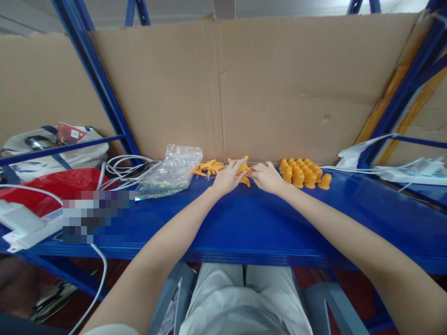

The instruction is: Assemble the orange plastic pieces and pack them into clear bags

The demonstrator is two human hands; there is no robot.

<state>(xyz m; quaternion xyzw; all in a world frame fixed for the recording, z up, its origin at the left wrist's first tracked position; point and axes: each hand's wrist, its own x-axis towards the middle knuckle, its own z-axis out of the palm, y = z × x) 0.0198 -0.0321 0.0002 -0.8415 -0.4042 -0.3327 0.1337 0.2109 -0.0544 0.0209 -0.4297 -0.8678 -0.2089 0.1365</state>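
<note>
My left hand (228,177) reaches to the back of the blue table, its fingers closed around an orange plastic piece (247,166). My right hand (268,177) meets it from the other side, fingertips pinched at the same piece; the exact grip is too small to make out. Another orange piece (246,182) lies just below the fingers. Left of my left hand is a loose pile of orange parts (210,166) with small metal-looking bits (209,176) in front. To the right of my right hand, several orange figure-like pieces (303,172) stand upright in rows.
A clear plastic bag (176,170) and coiled white cables (122,168) lie to the left. Further left are a red bag (70,184) and a white power strip (31,235). A cardboard sheet (296,88) walls off the back, between blue metal posts (104,93).
</note>
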